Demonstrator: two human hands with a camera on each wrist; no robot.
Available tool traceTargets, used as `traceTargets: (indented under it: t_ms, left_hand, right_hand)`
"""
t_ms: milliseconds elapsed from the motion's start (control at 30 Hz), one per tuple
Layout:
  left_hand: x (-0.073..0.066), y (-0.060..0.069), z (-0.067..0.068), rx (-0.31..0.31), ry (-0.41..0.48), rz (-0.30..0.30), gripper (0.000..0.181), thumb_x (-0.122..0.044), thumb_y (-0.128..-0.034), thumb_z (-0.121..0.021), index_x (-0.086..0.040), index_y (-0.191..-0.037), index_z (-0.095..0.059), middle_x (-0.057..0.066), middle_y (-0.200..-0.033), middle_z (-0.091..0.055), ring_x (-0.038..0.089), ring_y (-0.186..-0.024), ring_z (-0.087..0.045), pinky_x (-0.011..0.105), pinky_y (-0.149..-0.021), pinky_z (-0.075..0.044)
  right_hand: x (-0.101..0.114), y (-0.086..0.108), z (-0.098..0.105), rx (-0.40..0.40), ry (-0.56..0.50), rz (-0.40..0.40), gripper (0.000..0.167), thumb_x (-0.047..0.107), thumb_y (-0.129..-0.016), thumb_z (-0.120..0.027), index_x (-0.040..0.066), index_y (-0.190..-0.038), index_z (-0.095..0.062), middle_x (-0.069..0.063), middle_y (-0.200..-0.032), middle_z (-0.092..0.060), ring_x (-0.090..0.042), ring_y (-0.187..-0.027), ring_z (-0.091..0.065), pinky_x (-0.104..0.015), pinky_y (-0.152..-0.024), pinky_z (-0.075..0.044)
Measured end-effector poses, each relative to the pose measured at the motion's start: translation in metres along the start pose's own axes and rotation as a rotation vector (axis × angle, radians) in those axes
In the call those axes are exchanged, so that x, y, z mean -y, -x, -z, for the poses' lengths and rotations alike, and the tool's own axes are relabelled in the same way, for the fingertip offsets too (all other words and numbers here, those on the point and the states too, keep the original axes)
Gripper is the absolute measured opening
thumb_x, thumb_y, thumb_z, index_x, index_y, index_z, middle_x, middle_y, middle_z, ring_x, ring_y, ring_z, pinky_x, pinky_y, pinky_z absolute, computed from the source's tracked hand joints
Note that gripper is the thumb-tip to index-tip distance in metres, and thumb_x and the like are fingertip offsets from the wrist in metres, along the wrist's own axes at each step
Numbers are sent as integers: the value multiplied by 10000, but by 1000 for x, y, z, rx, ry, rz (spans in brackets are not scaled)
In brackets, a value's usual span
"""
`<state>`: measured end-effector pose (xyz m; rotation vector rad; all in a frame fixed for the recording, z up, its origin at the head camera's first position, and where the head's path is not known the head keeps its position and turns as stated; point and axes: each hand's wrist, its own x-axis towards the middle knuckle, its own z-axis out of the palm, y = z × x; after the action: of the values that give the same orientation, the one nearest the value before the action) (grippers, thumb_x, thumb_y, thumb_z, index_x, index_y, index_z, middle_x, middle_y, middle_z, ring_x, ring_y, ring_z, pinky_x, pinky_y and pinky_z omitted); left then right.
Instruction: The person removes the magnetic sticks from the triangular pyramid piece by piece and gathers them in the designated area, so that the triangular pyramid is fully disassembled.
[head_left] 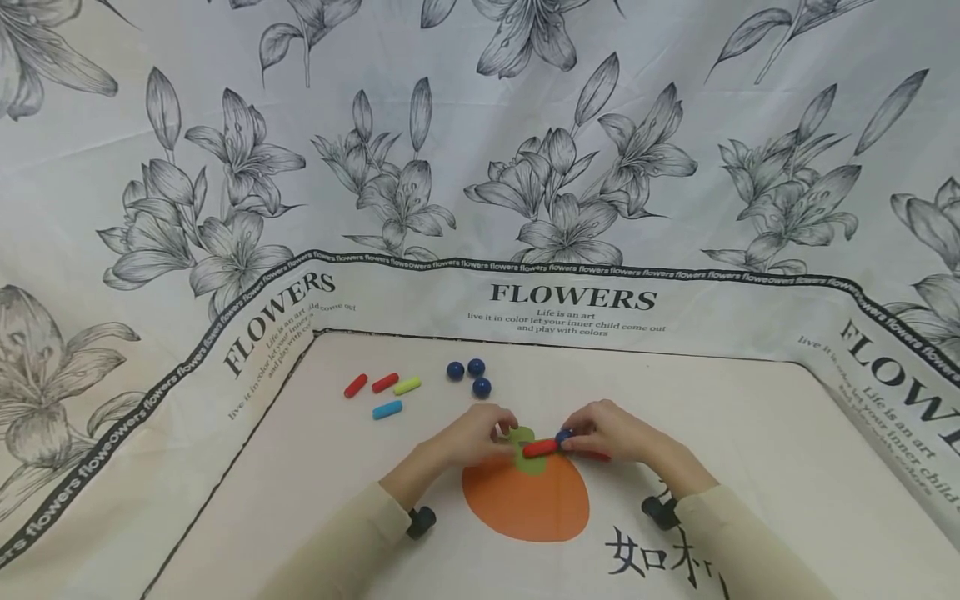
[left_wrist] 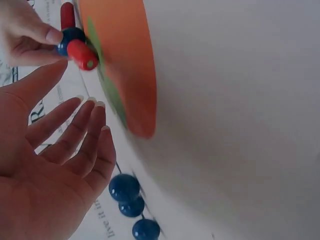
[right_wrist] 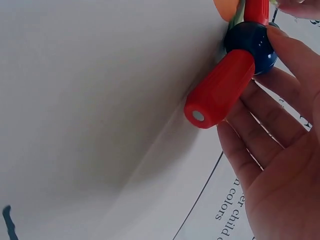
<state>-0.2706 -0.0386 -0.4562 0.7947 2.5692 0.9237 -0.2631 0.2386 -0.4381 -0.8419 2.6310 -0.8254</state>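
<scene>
My right hand [head_left: 611,432] pinches a dark blue ball [right_wrist: 245,37] between thumb and fingers. Two red magnetic rods join that ball on opposite sides: one red rod [head_left: 540,448] points toward my left hand, the other red rod [right_wrist: 218,92] sticks out the far side with a silvery magnet in its end. My left hand [left_wrist: 65,150] is held near the free end of the first rod, its fingers loosely bent and a gap visible between them and the rod in the left wrist view. The joined pieces are above a printed orange fruit [head_left: 525,504] with a green top.
Three loose blue balls [head_left: 476,367] sit toward the back of the table. To their left lie two red rods [head_left: 386,383], a yellow-green rod [head_left: 407,385] and a light blue rod [head_left: 387,409]. A flower-printed cloth [head_left: 420,300] rises behind the white tabletop [head_left: 712,417].
</scene>
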Motion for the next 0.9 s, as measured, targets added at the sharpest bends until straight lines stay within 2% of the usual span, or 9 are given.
traceTargets:
  t_ms: [133, 267, 400, 633, 900]
  left_hand:
    - [-6, -10, -10, 21, 5, -26, 341, -232, -909, -788, -101, -1211, -702, -48, -1037, -658, 91, -915, -573, 225, -831, -507]
    - [-11, -19, -17, 28, -14, -46, 271, -214, -904, -794, -91, -1138, -728, -62, -958, -667, 85, -872, -569, 219, -805, -500]
    - [-14, -24, -21, 14, -33, -34, 211, -189, -902, -797, -90, -1081, -743, -67, -889, -650, 79, -819, -560, 207, -766, -491]
    - [-18, -26, -23, 4, -14, 13, 154, -177, -920, -782, -81, -1035, -751, -52, -840, -644, 98, -782, -559, 208, -720, -483]
    - [-19, -26, -24, -21, 7, 27, 132, -182, -911, -793, -79, -983, -754, -41, -805, -619, 107, -762, -542, 205, -673, -467]
  right_hand:
    - [0, -1, 1, 0, -12, -32, 181, 259, -944, -750, 115, -1046, -793, 60, -885, -722, -163, -780, -593, -269, -624, -518]
    - [0, -3, 2, -9, -2, -37, 192, 276, -939, -753, 115, -1036, -794, 65, -903, -728, -156, -828, -585, -290, -730, -522]
    - [-2, -3, 1, -16, 11, -33, 198, 288, -937, -753, 119, -1030, -794, 66, -921, -732, -148, -860, -590, -336, -814, -526]
    - [-5, -2, -1, -24, -1, -24, 210, 294, -942, -747, 120, -1050, -795, 63, -951, -744, -143, -892, -611, -358, -849, -534]
    - [-7, -2, -1, -27, -10, -34, 201, 303, -940, -749, 139, -1047, -796, 79, -947, -740, -143, -900, -606, -339, -836, -528]
